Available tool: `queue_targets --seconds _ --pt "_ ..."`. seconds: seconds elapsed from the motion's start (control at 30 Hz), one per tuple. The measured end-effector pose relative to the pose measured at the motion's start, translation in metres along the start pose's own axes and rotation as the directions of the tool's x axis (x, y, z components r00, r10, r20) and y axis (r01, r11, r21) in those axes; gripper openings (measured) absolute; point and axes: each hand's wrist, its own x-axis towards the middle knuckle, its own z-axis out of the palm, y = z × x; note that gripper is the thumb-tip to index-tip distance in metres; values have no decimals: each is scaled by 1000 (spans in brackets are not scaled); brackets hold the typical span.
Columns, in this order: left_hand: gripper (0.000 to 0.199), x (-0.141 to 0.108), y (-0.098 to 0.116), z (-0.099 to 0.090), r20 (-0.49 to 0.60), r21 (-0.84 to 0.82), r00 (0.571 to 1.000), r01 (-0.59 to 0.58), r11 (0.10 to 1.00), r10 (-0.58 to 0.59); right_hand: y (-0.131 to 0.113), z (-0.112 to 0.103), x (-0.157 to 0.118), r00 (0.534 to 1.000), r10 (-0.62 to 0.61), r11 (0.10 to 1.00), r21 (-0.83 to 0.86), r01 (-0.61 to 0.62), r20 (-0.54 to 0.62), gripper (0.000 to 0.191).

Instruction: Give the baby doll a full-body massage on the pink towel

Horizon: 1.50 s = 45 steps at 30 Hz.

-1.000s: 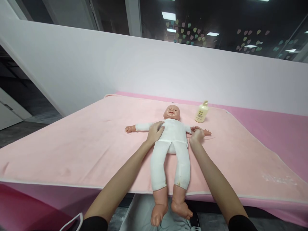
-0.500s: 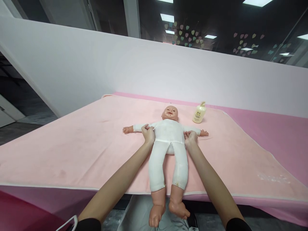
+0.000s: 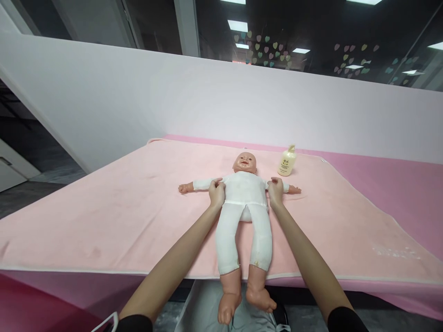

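Observation:
A baby doll (image 3: 245, 189) with a white cloth body lies on its back on a pink towel (image 3: 138, 207), its arms spread and its feet over the towel's near edge. My left hand (image 3: 217, 191) is closed around the doll's upper arm on the left side, close to the torso. On the other side, my right hand (image 3: 276, 190) has its fingers wrapped on the doll's other upper arm. The parts of both sleeves inside my hands are hidden.
A pale yellow pump bottle (image 3: 287, 161) stands behind the doll's arm on the right. Past the towel's far edge rises a white wall (image 3: 214, 101). Pink table covering (image 3: 408, 189) shows at the right.
My right hand has moved up onto the doll's upper arm from beside its torso. My left hand has shifted slightly right, fingers closer around the sleeve. The view has shifted slightly.

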Motion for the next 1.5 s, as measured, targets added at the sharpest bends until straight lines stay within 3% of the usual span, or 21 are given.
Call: queue_targets --seconds 0.07,0.17,0.27,0.37,0.47,0.6,0.77,0.97,1.03,1.13,1.23,1.33,1.37,1.43,1.47,1.5 --pt "27 1 -2 0 -1 24 1000 -23 999 23 -10 4 3 991 -129 977 -167 131 25 28" --pt "26 2 -6 1 -5 48 999 -33 998 34 -21 21 11 970 -149 953 -232 193 191 52" --pt "26 4 -9 0 5 72 999 -53 996 53 -24 47 22 945 -107 961 -212 178 308 86" --pt "25 5 -13 -1 33 106 996 -83 991 80 -23 68 33 938 -46 978 -175 112 343 99" --pt "22 5 -16 0 118 183 976 -205 962 185 -25 73 42 911 -57 996 -44 81 408 94" --pt "25 6 -17 2 248 232 923 -352 907 294 -33 63 48 870 -46 997 78 9 491 85" --pt "25 6 -17 4 267 234 916 -364 901 301 -35 54 49 848 3 987 133 -87 530 89" --pt "23 6 -18 4 247 252 922 -359 899 299 -29 58 46 857 78 964 180 -195 510 95" --pt "23 5 -17 3 250 255 923 -355 899 293 -30 56 49 848 111 956 176 -233 518 85" --pt "24 6 -17 2 254 258 926 -344 903 280 -40 42 61 842 214 899 237 -368 495 54" --pt "24 7 -18 2 260 256 928 -333 908 267 -66 15 76 880 166 710 565 -420 445 40" --pt "24 9 -21 2 257 244 926 -340 908 277 -102 -22 80 890 -90 340 854 -393 446 35" --pt "24 10 -21 2 257 239 924 -346 907 284 -114 -36 78 887 -143 142 896 -421 439 31" --pt "24 11 -23 2 259 235 923 -347 908 286 -135 -64 70 874 -209 -397 779 -485 438 25" --pt "24 12 -23 2 260 238 924 -342 909 280 -143 -78 65 868 -244 -657 584 -476 432 25" --pt "23 13 -23 2 259 241 927 -335 911 272 -150 -92 60 866 -281 -841 328 -429 413 28"
